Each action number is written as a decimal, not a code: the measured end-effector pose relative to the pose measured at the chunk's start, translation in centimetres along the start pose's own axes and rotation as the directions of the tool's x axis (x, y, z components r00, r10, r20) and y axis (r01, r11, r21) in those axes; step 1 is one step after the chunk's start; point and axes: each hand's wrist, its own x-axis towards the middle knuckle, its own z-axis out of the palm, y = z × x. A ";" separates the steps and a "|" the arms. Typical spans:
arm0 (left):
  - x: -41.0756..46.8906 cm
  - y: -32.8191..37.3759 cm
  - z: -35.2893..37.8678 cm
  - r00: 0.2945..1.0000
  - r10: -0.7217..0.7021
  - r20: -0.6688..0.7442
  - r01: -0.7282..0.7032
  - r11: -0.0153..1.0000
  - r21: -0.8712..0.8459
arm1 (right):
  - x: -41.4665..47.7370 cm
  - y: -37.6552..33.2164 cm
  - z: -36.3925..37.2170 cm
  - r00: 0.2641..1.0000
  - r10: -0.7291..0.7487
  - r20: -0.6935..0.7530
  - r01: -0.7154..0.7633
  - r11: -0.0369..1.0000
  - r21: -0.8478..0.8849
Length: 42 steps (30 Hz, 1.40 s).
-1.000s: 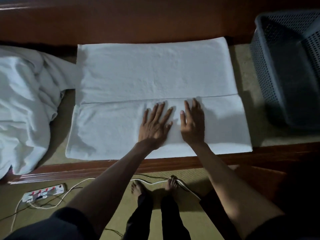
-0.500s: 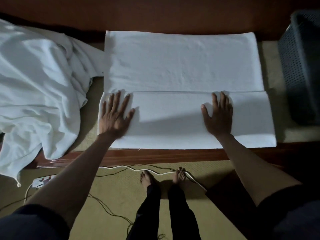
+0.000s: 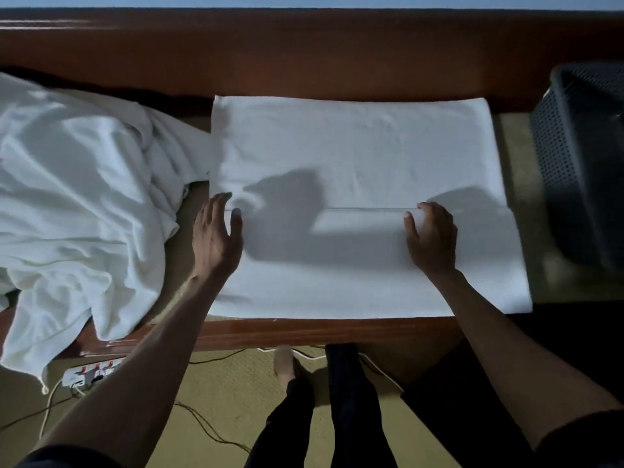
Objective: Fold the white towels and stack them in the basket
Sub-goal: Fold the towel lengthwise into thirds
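I am watching the towel [image 3: 364, 146] lying flat in the middle of the bench [image 3: 304, 329], its near edge almost reaching the bench's near rim. Its near part is folded up, and the free edge is making a line across the middle. The left hand [image 3: 216, 238] is sitting at the towel's left edge, thumb on top and fingers curling over the end of that line. The right hand [image 3: 434, 241] is curling its fingers on the same line, further right. Both are looking narrow, and I am judging that they are pinching the flap, though shadows are hiding the fingertips.

The risk I am seeing is this: the right hand is holding well inside the right edge, so if the flap is lifted, its free right corner may sag and the fold may come out crooked. The heap of unfolded white cloth [image 3: 74, 197] at the left end is lying against the towel's left edge and may get dragged along.

The basket [image 3: 574, 136] is standing at the right end, apart from the towel. Only part is showing and its inside is dark, so I cannot tell if anything is lying in it.
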 end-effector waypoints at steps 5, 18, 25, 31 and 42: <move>7.3 6.8 1.1 0.996 0.041 0.075 -0.037 0.998 -0.059 | 8.3 -2.3 -1.1 0.957 -0.170 0.235 0.155 0.985 0.081; 24.0 14.2 10.2 0.840 0.083 0.536 -0.261 0.928 0.266 | 28.4 -6.1 0.8 0.745 -0.265 0.612 0.429 0.893 -0.136; 26.2 13.7 11.0 0.760 0.030 0.649 -0.356 0.855 0.378 | 29.4 -4.5 1.9 0.765 -0.241 0.597 0.478 0.835 -0.274; 26.7 14.9 9.8 0.769 0.069 0.635 -0.416 0.809 0.416 | 30.3 -3.2 -0.6 0.768 -0.269 0.581 0.518 0.795 -0.315; 28.1 13.1 4.0 0.767 -0.286 0.575 -0.223 0.721 0.656 | 31.2 1.1 -5.7 0.800 -0.007 0.599 0.332 0.838 -0.433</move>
